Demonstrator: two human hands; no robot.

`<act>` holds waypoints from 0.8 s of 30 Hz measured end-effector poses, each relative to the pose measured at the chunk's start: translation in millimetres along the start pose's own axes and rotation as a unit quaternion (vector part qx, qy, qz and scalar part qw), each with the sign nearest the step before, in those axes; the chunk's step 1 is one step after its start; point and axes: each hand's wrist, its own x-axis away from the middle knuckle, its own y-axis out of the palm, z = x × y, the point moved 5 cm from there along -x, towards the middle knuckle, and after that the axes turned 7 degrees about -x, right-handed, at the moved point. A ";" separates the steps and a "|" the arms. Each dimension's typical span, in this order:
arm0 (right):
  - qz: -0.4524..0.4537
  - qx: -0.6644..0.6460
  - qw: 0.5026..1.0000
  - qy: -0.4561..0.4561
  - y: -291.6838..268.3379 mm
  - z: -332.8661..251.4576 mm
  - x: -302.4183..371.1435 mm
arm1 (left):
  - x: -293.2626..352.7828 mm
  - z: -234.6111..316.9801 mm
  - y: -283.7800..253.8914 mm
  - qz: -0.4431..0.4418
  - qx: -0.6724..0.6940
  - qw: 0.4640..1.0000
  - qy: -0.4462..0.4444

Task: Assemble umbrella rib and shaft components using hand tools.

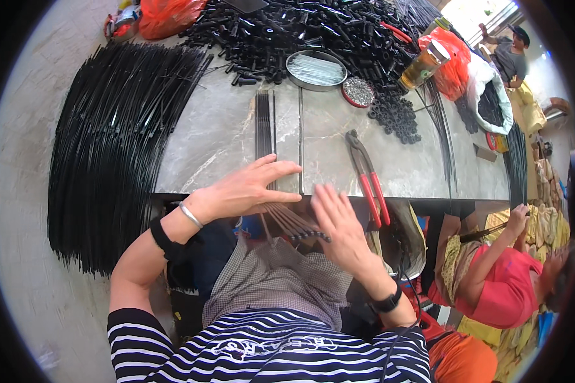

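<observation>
My left hand (252, 183) lies at the table's near edge, fingers stretched and spread, over a small bundle of thin black rods (264, 124). The far part of the bundle rests on the table. Rod ends with dark tips (310, 235) fan out below the edge, over the checked cloth (268, 268) on my lap. Slightly blurred, my right hand (340, 228) hovers just beside those tips with its fingers extended. It appears to hold nothing. Whether my left palm presses on the rods is hidden.
Red-handled pliers (367, 179) overhang the edge. Long black rods (121, 140) are piled at left. Farther back are black tubular pieces (300, 29), a round tin of pale sticks (316, 69), small metal parts (358, 92), black rings (393, 118) and a jar (425, 64). A co-worker (492, 281) sits at right.
</observation>
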 end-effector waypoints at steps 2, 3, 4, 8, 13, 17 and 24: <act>0.014 -0.014 0.999 -0.031 -12.1 3.1 17.5 | -2.6 -0.4 -2.4 -0.002 -0.001 1.000 0.005; 0.029 -0.033 0.997 -0.068 -18.9 3.0 24.7 | -3.5 0.4 -3.3 -0.006 -0.005 1.000 0.005; 0.100 -0.013 0.994 -0.040 -39.9 8.2 18.7 | -4.2 0.8 -4.2 -0.007 -0.005 1.000 0.009; 0.152 0.061 0.967 0.197 -54.9 62.4 4.5 | 1.7 0.2 -5.7 0.002 -0.011 1.000 0.013; 0.130 0.005 0.980 0.147 -62.4 93.2 -24.4 | 1.4 0.3 -0.4 -0.008 -0.035 0.999 0.016; 0.103 0.025 0.985 0.134 -74.9 108.1 -52.8 | -0.2 4.1 -3.1 0.007 -0.014 1.000 0.023; 0.205 -0.017 0.979 0.017 -104.1 109.6 -180.8 | 2.9 1.6 -1.6 -0.001 -0.018 1.000 0.016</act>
